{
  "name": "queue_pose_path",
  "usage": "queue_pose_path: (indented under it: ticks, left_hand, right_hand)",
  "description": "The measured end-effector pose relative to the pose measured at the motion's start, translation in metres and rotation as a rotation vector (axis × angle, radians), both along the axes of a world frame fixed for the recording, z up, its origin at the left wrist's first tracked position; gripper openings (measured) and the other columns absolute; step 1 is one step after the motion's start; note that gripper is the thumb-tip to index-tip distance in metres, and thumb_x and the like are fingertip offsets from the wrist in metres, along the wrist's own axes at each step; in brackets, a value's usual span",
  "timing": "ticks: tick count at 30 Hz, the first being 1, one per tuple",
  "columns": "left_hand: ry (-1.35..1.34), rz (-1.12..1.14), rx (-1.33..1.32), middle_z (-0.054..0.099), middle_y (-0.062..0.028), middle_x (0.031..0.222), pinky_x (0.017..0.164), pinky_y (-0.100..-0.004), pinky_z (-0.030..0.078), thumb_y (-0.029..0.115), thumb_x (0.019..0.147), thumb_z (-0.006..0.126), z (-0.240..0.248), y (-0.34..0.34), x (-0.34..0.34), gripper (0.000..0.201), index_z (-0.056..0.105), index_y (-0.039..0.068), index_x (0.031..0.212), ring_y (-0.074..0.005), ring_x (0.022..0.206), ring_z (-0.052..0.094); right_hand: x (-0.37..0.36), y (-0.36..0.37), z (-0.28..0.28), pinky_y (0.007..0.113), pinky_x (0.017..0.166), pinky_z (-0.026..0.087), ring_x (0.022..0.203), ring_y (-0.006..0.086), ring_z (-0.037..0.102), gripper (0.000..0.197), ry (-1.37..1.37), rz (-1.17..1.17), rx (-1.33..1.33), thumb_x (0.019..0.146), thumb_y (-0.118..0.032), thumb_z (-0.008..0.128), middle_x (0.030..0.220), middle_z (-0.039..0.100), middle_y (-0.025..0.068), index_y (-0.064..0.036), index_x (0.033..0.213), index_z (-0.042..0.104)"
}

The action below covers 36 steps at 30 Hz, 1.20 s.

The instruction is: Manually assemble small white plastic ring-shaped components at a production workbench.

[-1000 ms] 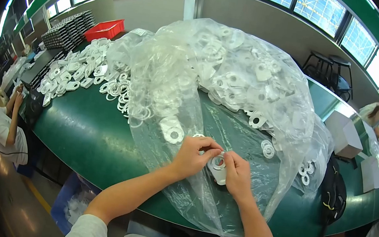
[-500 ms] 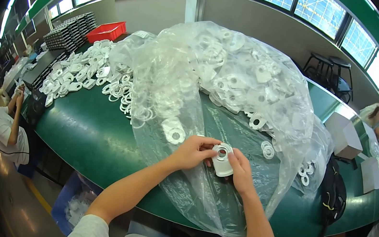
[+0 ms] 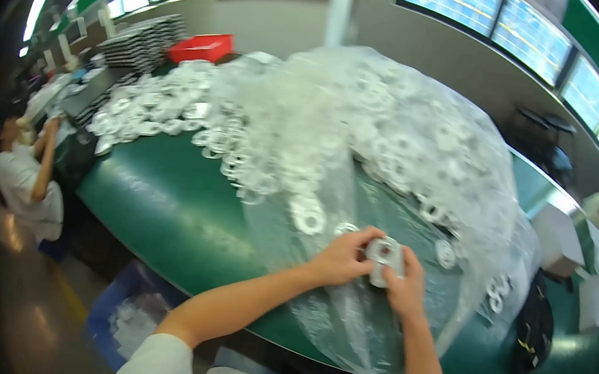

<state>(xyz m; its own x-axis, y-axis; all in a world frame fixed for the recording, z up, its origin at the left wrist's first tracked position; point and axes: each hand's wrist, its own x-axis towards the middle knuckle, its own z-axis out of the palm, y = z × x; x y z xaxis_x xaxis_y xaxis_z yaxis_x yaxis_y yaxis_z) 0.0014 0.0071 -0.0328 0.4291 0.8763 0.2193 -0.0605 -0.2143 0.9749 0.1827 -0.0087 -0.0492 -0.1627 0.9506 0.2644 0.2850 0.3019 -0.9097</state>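
Note:
Between my two hands is a white plastic part with a round hole (image 3: 386,254), held above the clear plastic bag near the front of the table. My left hand (image 3: 340,258) grips its left edge. On the opposite side, my right hand (image 3: 406,286) pinches it with the thumb towards its lower face. Just behind my left fingers a white ring (image 3: 346,229) lies on the plastic. Many similar white parts (image 3: 436,137) are heaped inside the clear bag (image 3: 368,353), which spreads over the table. The picture is blurred, so fine details of the part are lost.
Loose white parts (image 3: 154,105) cover the green table's (image 3: 182,205) far left, near a red bin (image 3: 203,47) and stacked trays (image 3: 139,46). A black bag (image 3: 534,323) and white boxes (image 3: 559,239) stand right. A blue bin (image 3: 106,313) sits below. People (image 3: 29,176) work on both sides.
The whole view has shifted, so the scene sits further right and slightly lower. Both hands still hold the white part, which appears turned a little, with my right thumb lower on it.

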Motion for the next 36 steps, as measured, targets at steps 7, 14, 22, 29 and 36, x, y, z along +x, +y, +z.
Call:
queue_pose_path:
  ticks: [7, 14, 22, 29, 36]
  left_hand:
    - [-0.046, 0.309, -0.105, 0.061, -0.0079, 0.099, 0.069, -0.0267, 0.050, -0.002, 0.079, 0.054, 0.030, -0.013, -0.087, 0.042, 0.050, 0.001, 0.121, -0.0142, 0.085, 0.060]
    - [0.224, 1.141, -0.256, 0.064, -0.0131, 0.081, 0.039, -0.0270, 0.045, -0.006, 0.071, 0.051, -0.004, -0.026, -0.342, 0.044, 0.053, -0.005, 0.115, -0.0151, 0.051, 0.057]
    - [0.719, 1.140, 0.282, 0.053, -0.0160, 0.119, 0.080, -0.0328, 0.051, 0.002, 0.071, 0.062, -0.005, 0.017, -0.351, 0.056, 0.049, 0.001, 0.126, -0.0262, 0.089, 0.062]
    - [0.538, 0.518, 0.494, 0.065, -0.0138, 0.090, 0.072, -0.0302, 0.051, 0.001, 0.077, 0.063, 0.039, 0.007, -0.128, 0.020, 0.064, 0.000, 0.097, -0.0237, 0.079, 0.064]
    - [0.816, 0.192, 0.611, 0.058, -0.0112, 0.108, 0.086, -0.0365, 0.045, 0.015, 0.072, 0.072, 0.017, 0.014, -0.023, 0.040, 0.061, 0.005, 0.109, -0.0295, 0.104, 0.050]
  right_hand:
    - [0.019, -0.003, 0.021, 0.022, 0.055, 0.047, 0.077, 0.0147, 0.060, 0.030, 0.345, 0.088, -0.218, 0.091, -0.019, 0.051, 0.095, 0.062, 0.0109, -0.0008, 0.115, 0.051]
    - [0.005, -0.005, 0.029, 0.021, 0.054, 0.045, 0.073, 0.0142, 0.061, 0.017, 0.247, 0.054, -0.160, 0.092, -0.014, 0.049, 0.087, 0.063, 0.0087, -0.0002, 0.097, 0.059]
    - [0.011, 0.001, 0.029, 0.024, 0.054, 0.045, 0.071, 0.0142, 0.061, 0.014, 0.230, -0.083, -0.087, 0.090, -0.007, 0.048, 0.083, 0.064, 0.0087, 0.0002, 0.092, 0.060]
    - [0.071, 0.014, 0.029, 0.024, 0.058, 0.046, 0.066, 0.0127, 0.060, 0.020, 0.193, -0.470, 0.096, 0.079, 0.006, 0.043, 0.076, 0.063, 0.0083, 0.0032, 0.087, 0.060]
    - [0.095, 0.025, 0.014, 0.026, 0.064, 0.048, 0.070, 0.0155, 0.064, 0.018, 0.042, -0.778, 0.225, 0.079, 0.001, 0.050, 0.080, 0.068, 0.0121, 0.0055, 0.089, 0.064]
